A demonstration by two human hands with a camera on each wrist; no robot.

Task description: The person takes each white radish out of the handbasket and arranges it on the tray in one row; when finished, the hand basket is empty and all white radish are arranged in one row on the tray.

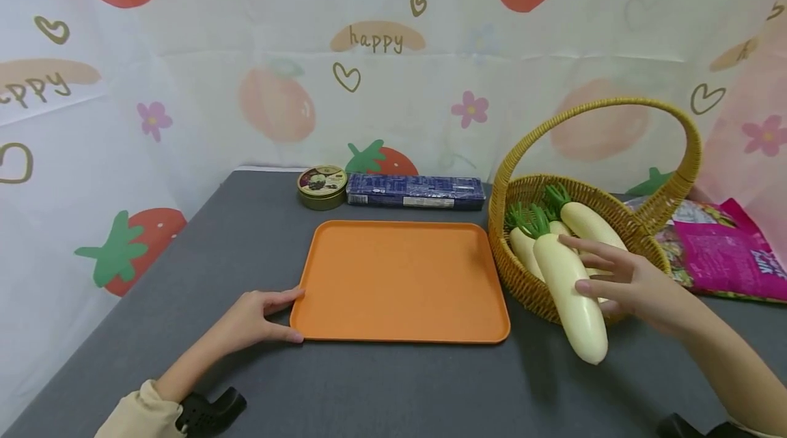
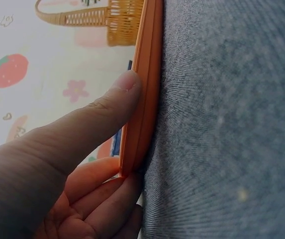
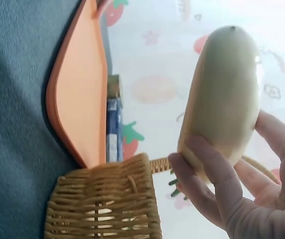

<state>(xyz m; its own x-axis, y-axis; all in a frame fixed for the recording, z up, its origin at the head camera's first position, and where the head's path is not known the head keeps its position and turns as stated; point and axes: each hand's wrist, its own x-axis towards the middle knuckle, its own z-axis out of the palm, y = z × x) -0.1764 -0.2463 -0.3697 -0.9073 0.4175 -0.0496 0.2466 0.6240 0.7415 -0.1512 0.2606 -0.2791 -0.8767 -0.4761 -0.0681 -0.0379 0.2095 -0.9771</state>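
A white radish [image 1: 573, 301] with a green leafy top is gripped by my right hand [image 1: 627, 281], thumb and fingers on its sides. It slants over the near rim of a wicker basket [image 1: 529, 294], its blunt end toward me. Inside the basket lie more white radishes [image 1: 591, 225]. In the right wrist view the held radish [image 3: 222, 99] stands clear of the basket wall. My left hand [image 1: 261, 318] touches the orange tray [image 1: 399, 281] at its near left corner, with thumb and index finger spread. From the left wrist, my thumb lies against the tray's edge [image 2: 144, 99].
Behind the tray are a round tin [image 1: 322, 188] and a long blue packet [image 1: 415, 192]. A pink bag [image 1: 732, 253] lies right of the basket, whose tall handle [image 1: 605, 104] arches above it. Grey cloth [image 1: 369, 390] covers the table; a printed curtain hangs behind.
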